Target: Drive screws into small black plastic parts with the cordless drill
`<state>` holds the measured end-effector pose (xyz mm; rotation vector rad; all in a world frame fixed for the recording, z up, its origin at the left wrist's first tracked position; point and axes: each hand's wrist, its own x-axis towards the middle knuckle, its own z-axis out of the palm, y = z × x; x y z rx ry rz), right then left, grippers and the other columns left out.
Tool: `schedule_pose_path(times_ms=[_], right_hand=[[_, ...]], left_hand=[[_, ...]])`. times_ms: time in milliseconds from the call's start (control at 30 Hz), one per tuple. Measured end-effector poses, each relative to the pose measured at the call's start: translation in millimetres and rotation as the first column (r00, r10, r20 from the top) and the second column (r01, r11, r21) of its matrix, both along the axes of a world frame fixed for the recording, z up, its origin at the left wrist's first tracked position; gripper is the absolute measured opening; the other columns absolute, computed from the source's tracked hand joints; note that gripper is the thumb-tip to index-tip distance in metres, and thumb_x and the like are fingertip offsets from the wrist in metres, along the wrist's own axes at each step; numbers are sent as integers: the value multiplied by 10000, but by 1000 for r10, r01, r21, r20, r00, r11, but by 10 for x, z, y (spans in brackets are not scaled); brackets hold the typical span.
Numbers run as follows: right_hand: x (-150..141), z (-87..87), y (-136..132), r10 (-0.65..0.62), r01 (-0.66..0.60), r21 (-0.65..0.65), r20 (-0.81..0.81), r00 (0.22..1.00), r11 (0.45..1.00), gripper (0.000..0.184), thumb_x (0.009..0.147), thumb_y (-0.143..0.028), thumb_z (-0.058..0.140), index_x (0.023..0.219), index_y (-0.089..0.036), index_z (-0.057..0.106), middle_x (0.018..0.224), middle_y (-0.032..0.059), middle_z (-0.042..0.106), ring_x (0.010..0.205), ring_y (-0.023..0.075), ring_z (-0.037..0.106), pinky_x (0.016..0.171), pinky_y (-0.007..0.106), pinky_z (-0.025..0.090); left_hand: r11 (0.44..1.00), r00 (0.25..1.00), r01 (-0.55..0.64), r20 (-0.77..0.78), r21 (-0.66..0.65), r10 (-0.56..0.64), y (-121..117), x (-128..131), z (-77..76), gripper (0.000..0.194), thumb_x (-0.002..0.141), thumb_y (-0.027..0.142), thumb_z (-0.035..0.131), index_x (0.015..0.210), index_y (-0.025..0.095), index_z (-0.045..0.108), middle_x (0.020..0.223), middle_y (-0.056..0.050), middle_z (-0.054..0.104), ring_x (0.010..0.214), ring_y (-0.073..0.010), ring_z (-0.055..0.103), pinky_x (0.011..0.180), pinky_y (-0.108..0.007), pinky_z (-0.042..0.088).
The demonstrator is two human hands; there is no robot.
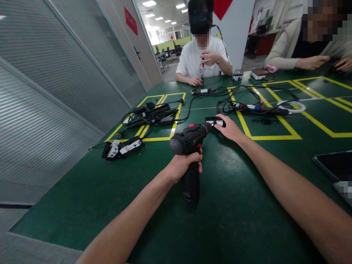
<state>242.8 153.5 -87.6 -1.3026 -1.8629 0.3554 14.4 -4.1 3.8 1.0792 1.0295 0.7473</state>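
My left hand (183, 167) is wrapped round the grip of a black cordless drill (189, 141) with red buttons. The drill tilts so that its chuck points away and to the right. Just beyond the chuck lies a small black-and-white block (210, 120) on the green table. My right hand (227, 128) grips the right end of this block with thumb and fingers. Whether the drill's bit touches the block I cannot tell, since the chuck covers that spot.
Black cables and adapters (154, 115) lie in a heap at left, behind a black-and-white part (123, 147). More wired tools (255, 108) lie at right. A dark tablet-like device (335, 163) rests at the right edge. Two people sit across the green table (110, 198), one holding a screwdriver (202, 68).
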Motion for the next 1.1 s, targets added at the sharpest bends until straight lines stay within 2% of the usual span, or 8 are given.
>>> schedule_pose_path(times_ms=[700,1100], right_hand=[[13,-31,22,-2,2,10,-5,1000,1000,459,817,-349,578,1263,-245,539,1229,80,580,1104,260,567,965,423,430],[16,-66,51,18,-17,41,-24,1000,999,465,805,-326,598,1256,-227,546,1215,85,588,1110,261,565,974,415,426]], left_hand=[[999,1000,23,-4,36,-22,-6,-7,-12,189,714,207,591,886,146,542,575,15,539,502,-124,557,531,-238,426],[1000,1000,-5,-10,28,5,0,-2,-4,193,705,202,601,874,148,527,605,25,530,488,-116,560,523,-235,429]])
